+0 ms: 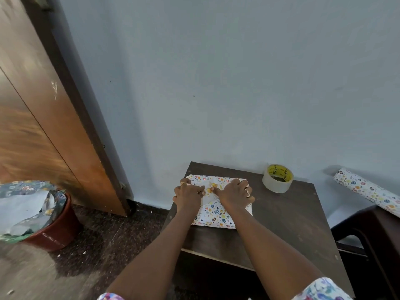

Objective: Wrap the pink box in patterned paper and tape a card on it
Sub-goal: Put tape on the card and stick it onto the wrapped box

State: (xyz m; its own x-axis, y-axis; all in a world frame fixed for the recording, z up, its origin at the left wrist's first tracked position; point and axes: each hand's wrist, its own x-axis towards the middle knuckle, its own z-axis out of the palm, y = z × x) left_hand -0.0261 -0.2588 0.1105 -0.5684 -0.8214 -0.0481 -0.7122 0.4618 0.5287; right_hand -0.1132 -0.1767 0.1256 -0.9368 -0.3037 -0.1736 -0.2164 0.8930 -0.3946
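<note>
Patterned paper [216, 214] lies folded on the desk [283, 215]; my left hand [188, 192] and right hand [234, 192] press its flaps down (each grip spread, thumbs nearly touching).

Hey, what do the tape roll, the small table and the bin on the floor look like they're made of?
Tape roll: glossy, pale translucent plastic film on a yellow printed core, probably cardboard. Table: dark brown, matt, faintly scuffed, with a paler edge; wood or laminate, hard to say. Bin: reddish-brown, smooth with slight sheen, likely plastic.
</note>
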